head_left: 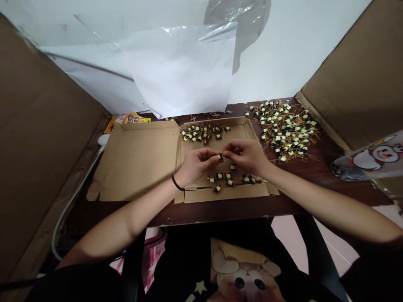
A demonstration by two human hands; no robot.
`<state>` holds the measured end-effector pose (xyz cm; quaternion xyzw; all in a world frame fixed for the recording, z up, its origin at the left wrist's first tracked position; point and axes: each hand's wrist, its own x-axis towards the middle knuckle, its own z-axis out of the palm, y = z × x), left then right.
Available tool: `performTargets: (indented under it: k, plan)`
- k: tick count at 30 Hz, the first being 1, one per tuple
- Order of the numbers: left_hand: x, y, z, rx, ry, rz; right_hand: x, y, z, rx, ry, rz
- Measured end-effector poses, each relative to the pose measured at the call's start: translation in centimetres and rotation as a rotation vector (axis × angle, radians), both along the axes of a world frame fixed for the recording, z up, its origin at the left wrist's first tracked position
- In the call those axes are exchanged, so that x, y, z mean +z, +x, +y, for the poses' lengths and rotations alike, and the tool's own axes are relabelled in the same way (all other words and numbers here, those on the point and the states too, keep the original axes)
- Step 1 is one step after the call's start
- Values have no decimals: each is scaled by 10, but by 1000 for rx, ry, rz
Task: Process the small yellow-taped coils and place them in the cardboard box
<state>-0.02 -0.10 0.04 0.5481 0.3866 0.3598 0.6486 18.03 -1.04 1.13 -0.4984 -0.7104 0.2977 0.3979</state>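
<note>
My left hand [195,166] pinches a small coil [220,157] with a pale yellow wrap and black ends, over the open cardboard box. Thumb and fingertips of my right hand [244,154] are pressed together just right of that coil; whatever lies between them is too small to make out. Below my hands, several similar coils [228,176] are scattered on the box floor. A denser group of coils [198,133] fills the box's back left corner.
The cardboard box [226,193] lies with its lid [138,163] folded out to the left. A large heap of coils with copper-coloured wires [289,130] sits at the back right. Beyond it stands a clear bottle [368,161]. A white cable [72,201] runs along the left.
</note>
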Motion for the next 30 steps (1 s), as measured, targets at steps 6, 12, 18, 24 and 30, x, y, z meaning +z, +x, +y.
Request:
performTargets:
  k: [6,12,18,24,30]
  plan:
    - [2,0,0,-15,-27,12,0,-1,0,-35,73,-68]
    - [5,0,0,4,-80,37,0,0,-2,-12,176,-78]
    - [10,1,-2,16,-98,72,2,0,-3,32,223,-77]
    - [13,1,-1,-42,-77,104,4,2,-2,104,263,-134]
    - [14,2,-2,-58,-44,142,7,4,3,173,339,-288]
